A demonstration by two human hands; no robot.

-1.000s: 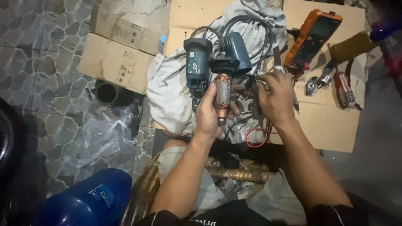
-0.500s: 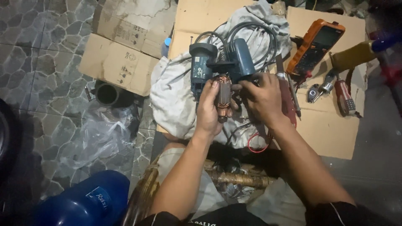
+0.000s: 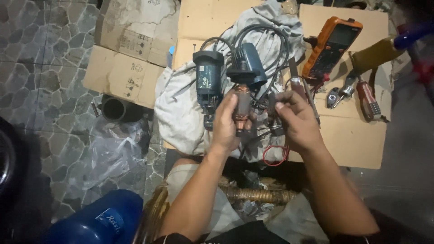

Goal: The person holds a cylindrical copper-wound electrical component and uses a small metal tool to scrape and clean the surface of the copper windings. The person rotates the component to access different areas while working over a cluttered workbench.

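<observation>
Gripping the copper-wound motor armature in the left hand, right hand pinches a small dark part beside it; fitting likely needs careful alignment.

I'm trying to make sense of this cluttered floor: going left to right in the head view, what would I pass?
Black pipe → power tool body → left hand holding copper-wound armature → right hand → orange multimeter → red-handled tool.
</observation>
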